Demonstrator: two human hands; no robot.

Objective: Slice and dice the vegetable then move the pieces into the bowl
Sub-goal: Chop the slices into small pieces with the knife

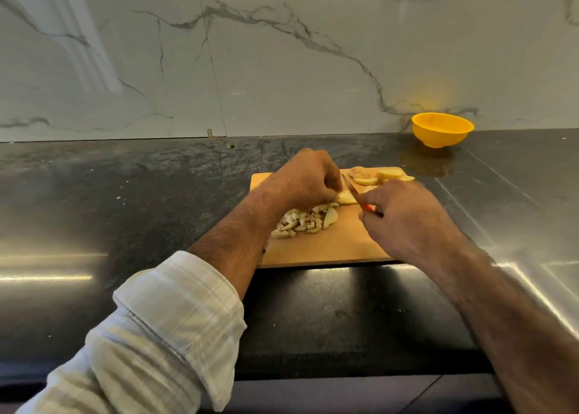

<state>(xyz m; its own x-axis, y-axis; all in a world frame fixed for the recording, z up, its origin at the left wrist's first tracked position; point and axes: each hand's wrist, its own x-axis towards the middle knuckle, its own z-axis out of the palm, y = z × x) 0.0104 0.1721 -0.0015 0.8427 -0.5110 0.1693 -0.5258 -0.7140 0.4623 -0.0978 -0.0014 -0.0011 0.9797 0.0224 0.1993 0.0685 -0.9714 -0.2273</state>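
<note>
Head cam view, going left to right: my rolled-up sleeve (150,329) comes in low on the left over the dark counter (94,194). My left hand (305,178) is curled, fingertips pinning a vegetable slice (346,198) down on the wooden cutting board (329,247). Just in front of that hand, on the near side, sits the pile of diced pieces (305,221). My right hand (404,216) is wrapped around the red handle of the knife (352,189), blade angled down onto that slice. A few uncut slices (376,175) wait at the board's far edge. The yellow bowl (442,129) sits off the board, back right by the marble wall (282,53).
</note>
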